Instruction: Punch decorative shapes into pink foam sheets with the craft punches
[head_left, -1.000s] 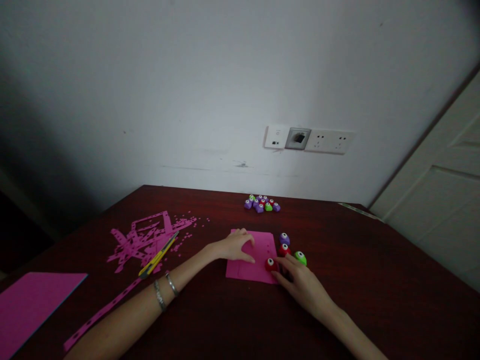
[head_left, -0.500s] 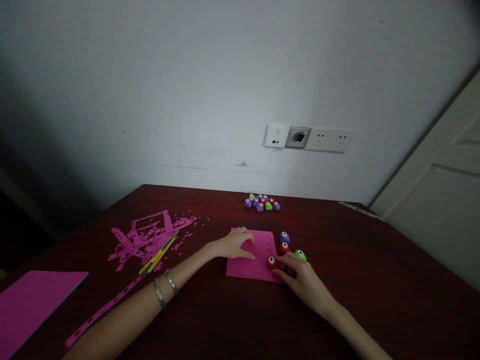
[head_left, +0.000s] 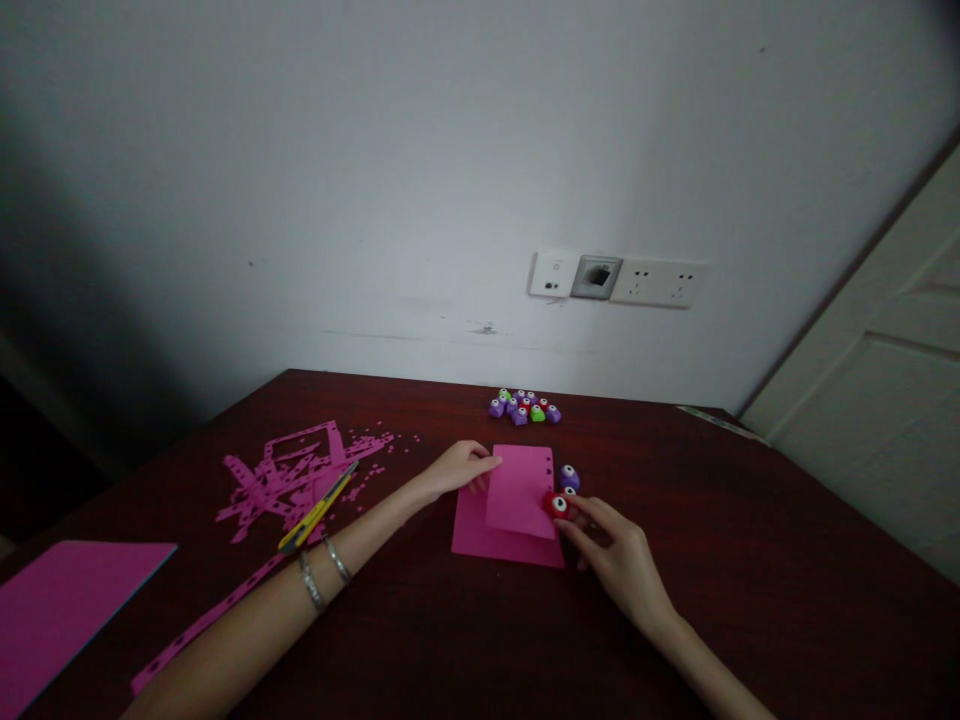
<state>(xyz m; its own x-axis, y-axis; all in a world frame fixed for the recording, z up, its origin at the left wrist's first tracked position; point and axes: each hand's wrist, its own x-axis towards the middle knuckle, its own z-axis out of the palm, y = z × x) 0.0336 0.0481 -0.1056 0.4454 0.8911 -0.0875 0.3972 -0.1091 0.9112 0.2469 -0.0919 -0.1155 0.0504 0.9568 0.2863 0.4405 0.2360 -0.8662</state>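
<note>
My left hand point(head_left: 463, 467) pinches the left edge of a small pink sheet of paper point(head_left: 520, 490), which is raised over a larger pink sheet point(head_left: 510, 547) on the table. Dark punched holes run down the small sheet's right edge. In my right hand point(head_left: 616, 548) is a red craft punch point(head_left: 557, 504) with a white, eye-like button, set against that right edge. Just behind it stand a purple punch point(head_left: 569, 477) and another red punch point(head_left: 571, 491), partly hidden.
Several coloured punches point(head_left: 523, 407) cluster near the wall. At left lie pink paper scraps point(head_left: 281, 485), a yellow utility knife point(head_left: 315, 512), a long punched strip point(head_left: 210, 622) and a big pink sheet point(head_left: 75, 610). Wall sockets point(head_left: 651, 281) are above the table.
My left hand has lifted the small sheet off the larger one. The red punch in my right hand has moved up and right onto its edge. The green punch is now hidden.
</note>
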